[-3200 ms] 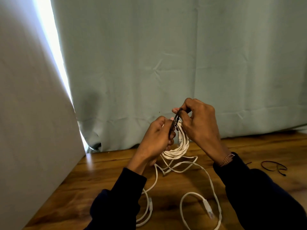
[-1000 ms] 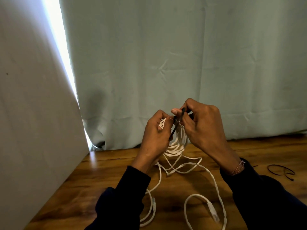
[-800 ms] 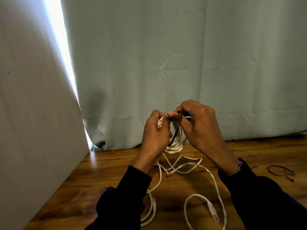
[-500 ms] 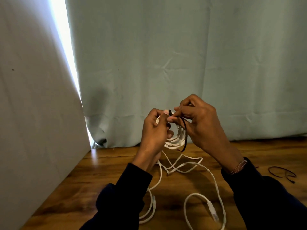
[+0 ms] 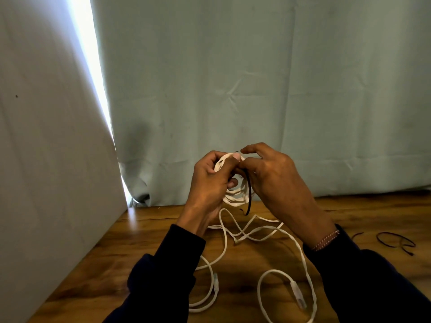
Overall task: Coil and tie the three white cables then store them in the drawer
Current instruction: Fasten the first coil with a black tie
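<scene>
Hands: coil (image 5: 235,197) being gripped by left hand (image 5: 210,183), black tie (image 5: 249,194) being pinched by right hand (image 5: 272,180) | Risk: loops being spilled if tie is slipping loose

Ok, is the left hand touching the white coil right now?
Touching. The head view shows the left hand with fingers and thumb curled round the white coil, held above the wooden table.

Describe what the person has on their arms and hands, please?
Both arms are covered by long, dark navy sleeves, the left sleeve and the right sleeve, each ending at the wrist. The left hand is bare, with no glove or ring visible. The right hand is bare too; a thin beaded bracelet circles its wrist.
</scene>
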`<action>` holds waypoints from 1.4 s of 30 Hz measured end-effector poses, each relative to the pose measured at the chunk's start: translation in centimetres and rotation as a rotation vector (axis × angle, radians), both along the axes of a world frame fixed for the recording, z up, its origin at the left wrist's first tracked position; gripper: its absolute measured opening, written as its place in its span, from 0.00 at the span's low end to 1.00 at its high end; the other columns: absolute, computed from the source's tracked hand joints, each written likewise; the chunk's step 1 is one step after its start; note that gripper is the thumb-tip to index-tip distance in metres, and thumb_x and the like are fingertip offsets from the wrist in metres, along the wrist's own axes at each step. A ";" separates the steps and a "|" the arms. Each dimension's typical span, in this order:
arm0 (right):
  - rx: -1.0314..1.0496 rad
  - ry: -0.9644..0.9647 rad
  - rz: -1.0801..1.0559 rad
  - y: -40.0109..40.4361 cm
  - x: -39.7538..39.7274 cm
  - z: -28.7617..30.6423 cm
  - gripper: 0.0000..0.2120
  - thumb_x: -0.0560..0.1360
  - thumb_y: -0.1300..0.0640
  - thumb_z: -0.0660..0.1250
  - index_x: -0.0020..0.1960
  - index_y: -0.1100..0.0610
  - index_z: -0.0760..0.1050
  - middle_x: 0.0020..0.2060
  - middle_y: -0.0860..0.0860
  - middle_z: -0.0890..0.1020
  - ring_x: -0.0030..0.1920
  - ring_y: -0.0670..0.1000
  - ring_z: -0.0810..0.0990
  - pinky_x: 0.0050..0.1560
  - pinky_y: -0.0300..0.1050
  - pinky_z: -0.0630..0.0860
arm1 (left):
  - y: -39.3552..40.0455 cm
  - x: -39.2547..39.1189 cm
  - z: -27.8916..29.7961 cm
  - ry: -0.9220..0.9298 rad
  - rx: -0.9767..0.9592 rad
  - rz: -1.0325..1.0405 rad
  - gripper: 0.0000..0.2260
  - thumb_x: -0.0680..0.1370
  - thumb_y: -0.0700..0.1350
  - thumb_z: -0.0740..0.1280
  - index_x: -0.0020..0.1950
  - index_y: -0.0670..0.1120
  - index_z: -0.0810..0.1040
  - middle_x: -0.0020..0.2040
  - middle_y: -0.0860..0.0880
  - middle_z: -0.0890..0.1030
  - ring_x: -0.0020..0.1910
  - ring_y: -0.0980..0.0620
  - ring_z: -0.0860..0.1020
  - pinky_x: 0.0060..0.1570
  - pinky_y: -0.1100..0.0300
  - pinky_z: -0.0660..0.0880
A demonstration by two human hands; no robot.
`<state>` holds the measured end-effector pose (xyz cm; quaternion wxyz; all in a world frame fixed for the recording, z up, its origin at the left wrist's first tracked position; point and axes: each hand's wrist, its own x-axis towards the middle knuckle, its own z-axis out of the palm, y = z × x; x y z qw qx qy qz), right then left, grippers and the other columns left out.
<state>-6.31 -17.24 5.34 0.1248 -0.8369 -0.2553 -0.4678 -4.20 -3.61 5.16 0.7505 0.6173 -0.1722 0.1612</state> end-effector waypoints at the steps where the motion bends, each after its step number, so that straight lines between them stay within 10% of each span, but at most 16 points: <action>1: -0.004 0.001 0.001 -0.1 0.0 0.0 0.12 0.70 0.65 0.77 0.54 0.60 0.85 0.57 0.61 0.83 0.45 0.59 0.86 0.44 0.48 0.83 | 0.1 0.0 0.0 -0.001 -0.001 -0.004 0.07 0.80 0.42 0.69 0.53 0.39 0.79 0.37 0.48 0.82 0.32 0.56 0.78 0.30 0.63 0.72; 12: -0.061 0.204 0.071 -0.4 -0.9 1.0 0.17 0.79 0.58 0.67 0.67 0.51 0.79 0.75 0.51 0.68 0.68 0.50 0.74 0.65 0.41 0.68 | 0.8 0.9 -0.3 -0.034 -0.018 0.093 0.07 0.79 0.43 0.70 0.53 0.41 0.83 0.34 0.49 0.80 0.31 0.55 0.73 0.32 0.61 0.73; 21: 0.459 0.266 0.143 -0.7 0.3 1.0 0.18 0.70 0.57 0.79 0.52 0.51 0.71 0.44 0.45 0.82 0.42 0.41 0.82 0.38 0.28 0.78 | 0.2 0.3 -0.4 -0.063 0.124 0.101 0.05 0.79 0.45 0.70 0.52 0.47 0.85 0.43 0.47 0.85 0.38 0.53 0.79 0.40 0.60 0.78; 36: 0.267 0.121 0.002 -0.7 1.5 -0.6 0.15 0.76 0.54 0.72 0.60 0.53 0.73 0.39 0.52 0.82 0.34 0.47 0.78 0.35 0.43 0.81 | -0.3 0.2 -1.1 -0.305 0.396 0.221 0.11 0.77 0.49 0.72 0.58 0.50 0.85 0.49 0.55 0.85 0.47 0.57 0.83 0.42 0.61 0.82; 42: 0.514 0.327 0.122 -0.3 1.3 -0.1 0.16 0.77 0.58 0.72 0.62 0.47 0.77 0.50 0.46 0.83 0.44 0.41 0.80 0.40 0.26 0.72 | -0.7 -0.2 -1.1 -0.253 0.271 0.232 0.14 0.76 0.46 0.74 0.61 0.48 0.83 0.50 0.52 0.86 0.45 0.56 0.85 0.38 0.63 0.81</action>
